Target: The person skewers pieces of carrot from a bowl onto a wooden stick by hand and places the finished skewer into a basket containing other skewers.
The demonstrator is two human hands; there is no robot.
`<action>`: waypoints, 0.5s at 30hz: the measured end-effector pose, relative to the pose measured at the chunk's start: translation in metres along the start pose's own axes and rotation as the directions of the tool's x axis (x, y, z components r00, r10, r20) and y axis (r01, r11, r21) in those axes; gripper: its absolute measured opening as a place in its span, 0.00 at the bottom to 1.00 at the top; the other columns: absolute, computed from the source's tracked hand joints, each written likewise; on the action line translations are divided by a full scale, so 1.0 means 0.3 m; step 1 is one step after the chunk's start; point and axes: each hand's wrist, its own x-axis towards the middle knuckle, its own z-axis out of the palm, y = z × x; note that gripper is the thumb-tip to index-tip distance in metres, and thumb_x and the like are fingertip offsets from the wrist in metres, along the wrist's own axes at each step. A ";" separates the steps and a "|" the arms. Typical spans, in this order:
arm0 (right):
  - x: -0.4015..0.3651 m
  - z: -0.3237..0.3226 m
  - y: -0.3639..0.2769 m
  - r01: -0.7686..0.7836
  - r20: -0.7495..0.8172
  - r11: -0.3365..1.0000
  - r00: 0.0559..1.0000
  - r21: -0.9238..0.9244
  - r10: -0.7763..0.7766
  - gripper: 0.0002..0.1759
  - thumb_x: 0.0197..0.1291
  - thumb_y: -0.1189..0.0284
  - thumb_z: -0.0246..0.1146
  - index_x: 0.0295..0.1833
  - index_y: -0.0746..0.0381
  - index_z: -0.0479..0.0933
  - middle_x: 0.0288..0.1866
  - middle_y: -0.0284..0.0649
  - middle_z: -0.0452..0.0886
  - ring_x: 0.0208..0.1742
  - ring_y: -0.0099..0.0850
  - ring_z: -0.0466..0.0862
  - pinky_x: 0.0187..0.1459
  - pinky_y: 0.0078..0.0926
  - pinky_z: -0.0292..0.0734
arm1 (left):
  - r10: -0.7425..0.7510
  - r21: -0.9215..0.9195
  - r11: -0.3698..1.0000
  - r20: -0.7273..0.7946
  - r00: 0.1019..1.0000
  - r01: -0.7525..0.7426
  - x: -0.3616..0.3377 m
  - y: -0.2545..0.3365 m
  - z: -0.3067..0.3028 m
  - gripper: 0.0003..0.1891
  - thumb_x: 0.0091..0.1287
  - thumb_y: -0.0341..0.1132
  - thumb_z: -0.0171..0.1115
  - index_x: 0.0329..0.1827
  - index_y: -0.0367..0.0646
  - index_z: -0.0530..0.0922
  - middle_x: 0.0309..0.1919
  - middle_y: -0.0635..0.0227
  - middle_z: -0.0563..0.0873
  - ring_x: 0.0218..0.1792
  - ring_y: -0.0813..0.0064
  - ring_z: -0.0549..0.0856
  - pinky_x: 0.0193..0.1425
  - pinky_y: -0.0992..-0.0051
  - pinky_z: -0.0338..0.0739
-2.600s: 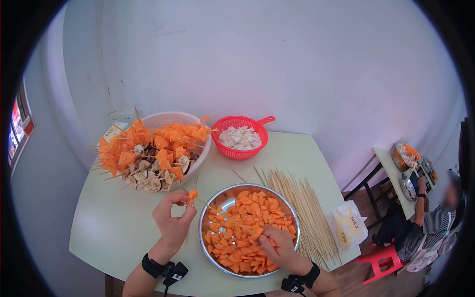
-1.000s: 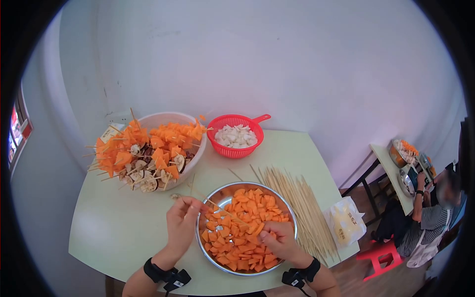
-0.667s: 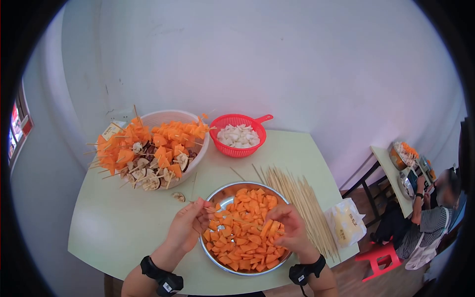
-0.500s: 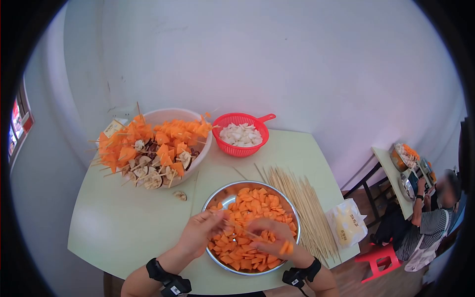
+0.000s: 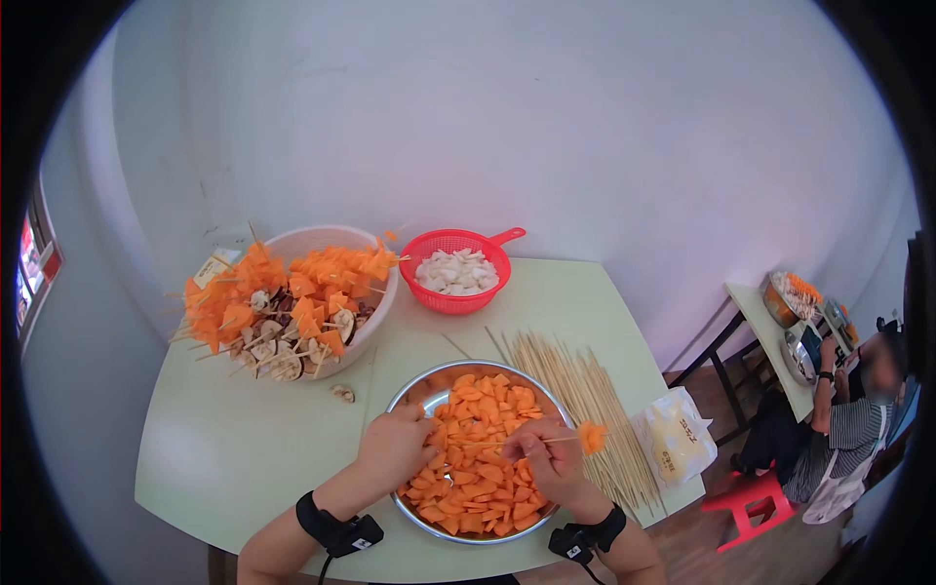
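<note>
My right hand is closed on a thin wooden skewer, held nearly level over a steel bowl. Orange slices, which look like carrot, are threaded on the skewer's right end, beyond the bowl's rim. Loose carrot slices fill much of the bowl. My left hand reaches over the bowl's left rim, fingers curled down at the slices. Its fingertips are partly hidden, and I cannot see what they pinch.
A white basin holds many loaded skewers. Beside it is a red colander of white pieces. Bare skewers lie right of the bowl, near a plastic packet. Another person sits at a far table.
My left hand has moved off the skewer to the left side of the bowl. My right hand has turned the skewer level, its carrot end now pointing right and higher.
</note>
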 end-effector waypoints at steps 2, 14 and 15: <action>-0.001 -0.006 0.007 0.026 0.032 0.999 0.999 -0.042 -0.024 0.13 0.67 0.74 0.47 0.35 0.68 0.74 0.29 0.39 0.79 0.29 0.23 0.79 0.33 0.18 0.76 | -0.006 -0.051 0.999 -0.010 1.000 0.005 0.007 0.000 0.012 0.11 0.49 0.35 0.67 0.34 0.44 0.80 0.30 0.66 0.79 0.35 0.66 0.81 0.38 0.69 0.75; -0.008 0.004 -0.028 0.018 0.056 1.000 0.998 0.008 -0.018 0.12 0.66 0.74 0.48 0.36 0.70 0.74 0.30 0.42 0.80 0.31 0.25 0.80 0.35 0.19 0.77 | -0.302 -0.666 0.686 0.106 0.947 0.293 -0.023 -0.007 -0.002 0.08 0.57 0.26 0.63 0.38 0.36 0.76 0.30 0.66 0.83 0.29 0.77 0.83 0.34 0.79 0.77; -0.012 0.007 -0.035 0.042 0.058 0.999 0.997 0.008 -0.043 0.12 0.66 0.74 0.48 0.37 0.71 0.74 0.31 0.43 0.80 0.31 0.26 0.81 0.35 0.20 0.77 | -0.294 -0.776 0.581 0.082 0.952 0.246 -0.024 -0.017 0.001 0.06 0.60 0.23 0.61 0.38 0.34 0.75 0.29 0.68 0.82 0.29 0.82 0.83 0.33 0.84 0.77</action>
